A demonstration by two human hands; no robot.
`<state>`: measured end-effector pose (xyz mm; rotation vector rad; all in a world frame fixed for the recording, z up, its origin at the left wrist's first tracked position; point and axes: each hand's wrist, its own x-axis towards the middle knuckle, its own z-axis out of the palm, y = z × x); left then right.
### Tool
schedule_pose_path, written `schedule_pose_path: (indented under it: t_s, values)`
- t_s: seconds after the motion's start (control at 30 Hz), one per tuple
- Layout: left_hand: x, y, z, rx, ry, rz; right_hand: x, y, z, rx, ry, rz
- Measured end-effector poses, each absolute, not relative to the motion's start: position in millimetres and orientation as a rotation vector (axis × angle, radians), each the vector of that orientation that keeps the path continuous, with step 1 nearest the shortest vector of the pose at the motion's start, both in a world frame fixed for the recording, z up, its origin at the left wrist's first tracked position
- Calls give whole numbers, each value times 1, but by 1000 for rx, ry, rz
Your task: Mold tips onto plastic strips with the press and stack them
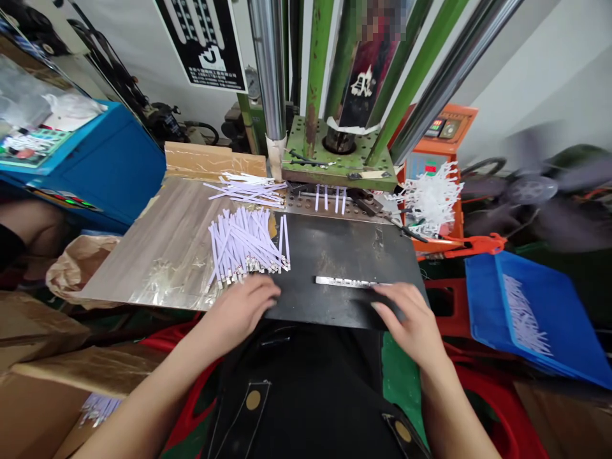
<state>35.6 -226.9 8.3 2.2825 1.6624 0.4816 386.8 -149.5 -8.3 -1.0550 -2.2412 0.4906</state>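
Note:
My left hand rests low at the near edge of a pile of lavender flat strips with metal ends. Its fingers are loosely bent and slightly apart, and nothing shows in them. On the black work plate lies a narrow silvery slotted bar. At the bar's right end is my right hand, thumb and fingers spread, fingertips at or touching the bar; they hide part of that end. Several lavender strips stand in a row under the green press head.
A second bunch of strips lies behind the pile. White plastic pieces are heaped right of the press, near an orange control box. A blue bin with strips stands at right, below a spinning fan. Someone's arm shows at left.

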Motion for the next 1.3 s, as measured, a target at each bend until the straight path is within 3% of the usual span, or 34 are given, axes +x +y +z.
schedule_pose_path:
  t_s: [0.1,0.23,0.43,0.7,0.87,1.03,1.17,1.3]
  values:
    - [31,-190,7,2595,1817,403,372,-117,-24,-1077,-2347,258]
    - [20,-178,-10,2755,1763,535,363,-109,-41,-956,-2359,333]
    - [11,-200,-1,2646,1700,1017,295,-112,-7,-729,-2477,682]
    - [8,-229,38,2377,1738,1246,167,-86,18,-1039,-2812,764]
    - [-5,-258,26,1825,1982,1425,213,-80,33,-1129,-2855,693]
    - [2,-253,0,1284,1618,1564,287,-74,29,-1160,-2610,751]
    - [43,-228,-5,1285,1393,1392,318,-79,9,-1164,-2217,1063]
    - [87,-207,-13,1665,1454,1265,325,-94,4,-1064,-1964,1342]
